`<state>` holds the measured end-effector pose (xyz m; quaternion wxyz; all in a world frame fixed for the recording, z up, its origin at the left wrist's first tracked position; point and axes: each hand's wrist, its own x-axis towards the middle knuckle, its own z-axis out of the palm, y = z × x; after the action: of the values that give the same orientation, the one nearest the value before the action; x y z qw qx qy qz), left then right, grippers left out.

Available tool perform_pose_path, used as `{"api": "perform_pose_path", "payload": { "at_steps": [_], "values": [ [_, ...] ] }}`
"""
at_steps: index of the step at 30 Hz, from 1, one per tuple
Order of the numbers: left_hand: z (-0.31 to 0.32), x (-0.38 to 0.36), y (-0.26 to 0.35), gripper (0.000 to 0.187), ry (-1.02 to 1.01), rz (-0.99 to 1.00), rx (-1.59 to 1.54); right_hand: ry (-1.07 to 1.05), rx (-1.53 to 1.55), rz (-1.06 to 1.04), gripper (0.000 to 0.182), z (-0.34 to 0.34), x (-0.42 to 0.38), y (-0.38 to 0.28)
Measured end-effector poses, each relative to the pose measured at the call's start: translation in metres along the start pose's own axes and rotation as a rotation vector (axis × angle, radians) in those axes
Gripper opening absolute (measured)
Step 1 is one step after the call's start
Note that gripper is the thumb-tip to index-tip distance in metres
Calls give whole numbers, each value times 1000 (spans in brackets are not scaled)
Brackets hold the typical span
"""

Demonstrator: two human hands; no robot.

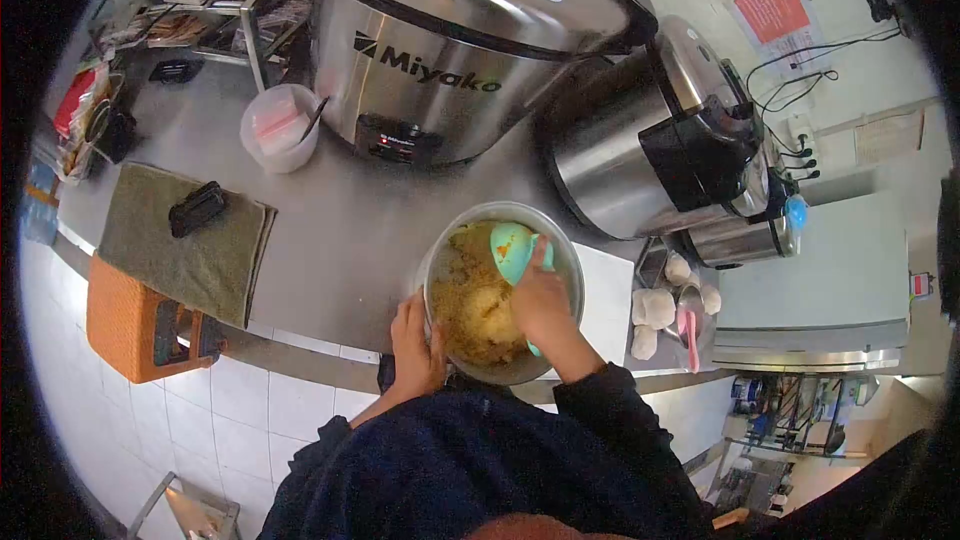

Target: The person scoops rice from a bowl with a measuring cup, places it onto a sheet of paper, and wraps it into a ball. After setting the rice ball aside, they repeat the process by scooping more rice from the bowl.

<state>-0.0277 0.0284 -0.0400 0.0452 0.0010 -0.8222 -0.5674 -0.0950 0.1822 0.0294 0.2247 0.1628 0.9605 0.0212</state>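
A round metal bowl (572, 275) stands at the counter's front edge, close to my body. Yellowish-brown rice-like food (470, 315) fills much of it, with a paler mound near the middle. My right hand (543, 305) is closed around a turquoise scoop (510, 248) over the bowl. Yellow-orange bits stick to the scoop's head, and its handle end shows below my hand. On the bowl's left side, my left hand (415, 350) grips the rim, thumb up by the edge and fingers along the outside.
A large Miyako rice cooker (430, 70) stands behind the bowl, with another steel cooker (625, 155) to its right. At left are a plastic tub (280, 130) and a green cloth (150, 210) bearing a black clip-like object. White wrapped bundles (655, 308) and a pink-handled utensil (690, 325) lie right.
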Motion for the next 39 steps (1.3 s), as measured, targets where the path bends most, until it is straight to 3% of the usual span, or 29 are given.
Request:
{"api": "perform_pose_path", "payload": {
  "at_steps": [3, 6, 8, 11, 14, 17, 20, 23, 26, 29, 34, 36, 38, 39],
  "values": [
    [0, -9, 3, 51, 2, -2, 86, 85, 239, -140, 72, 2, 9, -5],
    [1, -7, -2, 54, 29, 47, 122, -98, 27, -367, 70, 18, 50, -10],
    [-1, -5, 0, 54, -3, 19, 101, -178, 126, -294, 67, 2, 30, -39],
    [0, -4, 1, 51, 20, -10, 80, -148, 112, -420, 63, 12, -4, -51],
    [1, -4, 2, 48, 81, 36, 65, -155, -113, -611, 63, -3, -35, -40],
    [1, -4, -1, 46, 91, 75, 140, -117, -137, -617, 65, -16, -63, -19],
    [-3, -3, 3, 46, 61, 45, 113, 131, 13, -625, 65, -12, -70, 18],
    [-2, -5, 1, 46, 71, 65, 156, -93, 4, -438, 63, -31, -73, 40],
    [3, -7, -6, 45, 85, 78, 171, -122, 129, -440, 60, -26, -65, 74],
    [-2, -4, -1, 44, 24, 19, 101, 66, 262, -417, 58, -41, -67, 87],
    [5, -7, -10, 45, 53, -19, 16, 47, 410, -257, 38, -45, -49, 65],
    [5, -5, -9, 46, 38, -13, -18, 178, 437, -322, 34, 1, -4, 53],
    [0, -3, -5, 46, 19, 13, -14, -31, 452, -248, 33, 10, 18, 28],
    [0, 0, -9, 46, 39, 32, 4, -75, 426, -317, 32, 6, 21, 21]
  ]
}}
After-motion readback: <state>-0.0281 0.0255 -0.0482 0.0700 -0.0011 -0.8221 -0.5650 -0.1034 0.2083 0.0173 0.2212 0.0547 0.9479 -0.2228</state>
